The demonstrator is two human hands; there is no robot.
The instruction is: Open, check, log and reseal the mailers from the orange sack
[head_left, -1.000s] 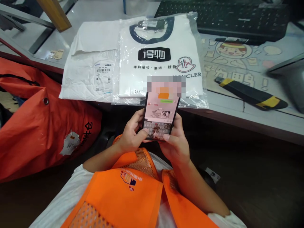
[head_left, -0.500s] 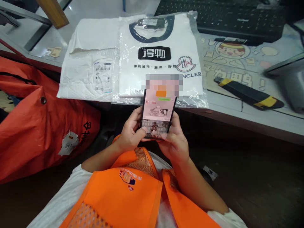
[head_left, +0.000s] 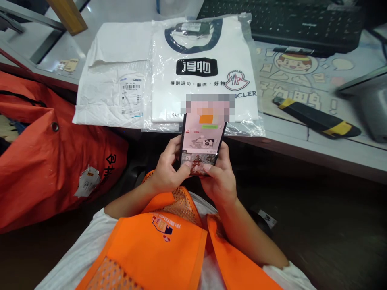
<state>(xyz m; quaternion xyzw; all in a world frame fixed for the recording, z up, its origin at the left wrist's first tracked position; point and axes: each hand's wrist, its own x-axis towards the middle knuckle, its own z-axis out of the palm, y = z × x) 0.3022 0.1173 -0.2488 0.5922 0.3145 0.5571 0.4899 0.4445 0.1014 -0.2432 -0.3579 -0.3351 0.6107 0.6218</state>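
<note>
Below the edge of the tabletop (head_left: pixel 287 139), over the person's lap, one phone (head_left: pixel 201 141) stands upright between two hands: the left hand (head_left: pixel 165 173) and the right hand (head_left: pixel 220 177) each wrap a side of it in a closed grip, both thumbs resting on the on-screen keyboard. A chat window shows on the screen with the keyboard up, so by the look of it the typing is under way and the message not yet sent; its upper part is blurred and cannot be read. Just beyond the phone lie two flat packages on the tabletop: one clear bagged white T-shirt (head_left: pixel 205 72) with a dark collar and printed logos, and, touching its left edge, one white mailer bag (head_left: pixel 116 76) bearing one barcode label. Both look sealed and untouched. To the right lie one black-and-yellow utility knife (head_left: pixel 317 117) on a cartoon desk mat (head_left: pixel 302 80), and one black keyboard (head_left: pixel 281 20) behind. One orange sack (head_left: pixel 45 169) slumps at the left, a paper tag stuck to it. The person wears one orange mesh vest (head_left: pixel 160 249) over a white shirt
</note>
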